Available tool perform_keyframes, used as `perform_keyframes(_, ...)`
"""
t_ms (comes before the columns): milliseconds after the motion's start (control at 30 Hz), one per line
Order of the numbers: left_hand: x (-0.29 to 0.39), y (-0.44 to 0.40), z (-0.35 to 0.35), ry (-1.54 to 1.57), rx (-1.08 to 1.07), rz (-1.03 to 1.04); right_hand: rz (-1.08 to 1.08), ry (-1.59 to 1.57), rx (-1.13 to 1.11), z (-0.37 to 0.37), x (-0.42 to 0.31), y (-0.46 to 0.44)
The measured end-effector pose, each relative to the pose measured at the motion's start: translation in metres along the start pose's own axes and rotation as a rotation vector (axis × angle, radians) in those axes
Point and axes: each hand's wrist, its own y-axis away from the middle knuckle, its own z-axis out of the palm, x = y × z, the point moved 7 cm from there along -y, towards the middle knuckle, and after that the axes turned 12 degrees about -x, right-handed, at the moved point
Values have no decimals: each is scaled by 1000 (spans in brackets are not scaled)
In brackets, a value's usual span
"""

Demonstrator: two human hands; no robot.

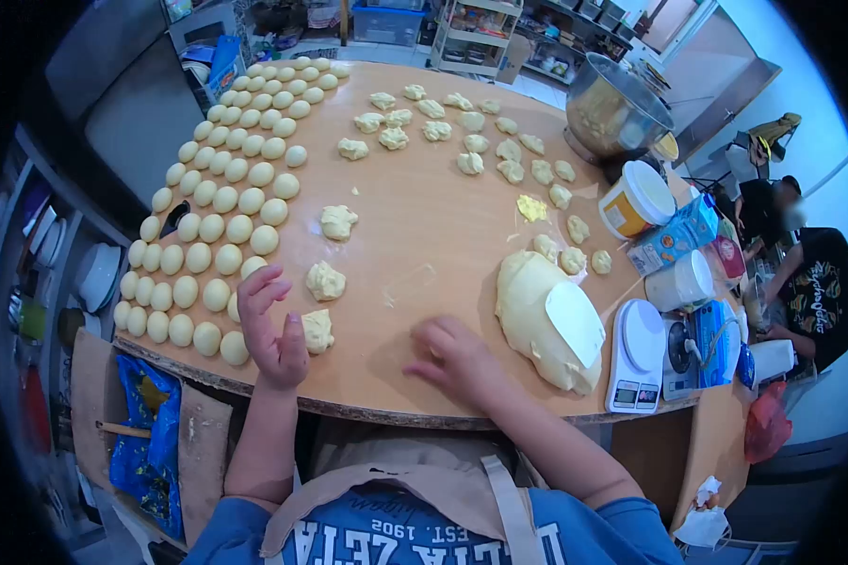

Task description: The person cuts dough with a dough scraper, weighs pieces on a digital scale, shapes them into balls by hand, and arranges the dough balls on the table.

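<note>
My left hand point(275, 330) is raised over the table's near edge, its fingers apart and holding nothing. Just right of it lies a rough dough piece point(318, 331), with two more rough pieces point(326, 281) in line behind. My right hand point(452, 356) hovers above bare wood at the near middle, fingers curled loosely and apart, with nothing visible in it. To its right sits a big dough mass point(528, 311) with a white scraper point(575, 324) on top. Rows of smooth dough balls point(224, 200) cover the left side.
Rough dough pieces point(432, 108) are scattered at the back. A scale point(637, 353), white tubs point(637, 199), a carton point(674, 234) and a steel mixing bowl point(617, 108) line the right side. Beyond them are two people point(820, 292). A box with blue plastic point(148, 443) stands below left.
</note>
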Motion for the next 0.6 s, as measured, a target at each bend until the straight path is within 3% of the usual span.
perform_keyframes(100, -1, -1, -4, -12, 23, -1, -20, -23, 23, -6, 15, 26)
perform_keyframes(200, 0, -1, 0, 2, 10, -3, 99, 56, 59, -15, 26, 13)
perform_keyframes(400, 1, 0, -1, -11, 14, 4, -32, -12, 13, 0, 6, 17)
perform_keyframes(500, 1, 1, 0, -15, 23, 4, 132, -25, 0, -13, 28, 26)
perform_keyframes(600, 4, 0, 6, -9, -17, 5, 144, 20, -44, -8, 23, 0)
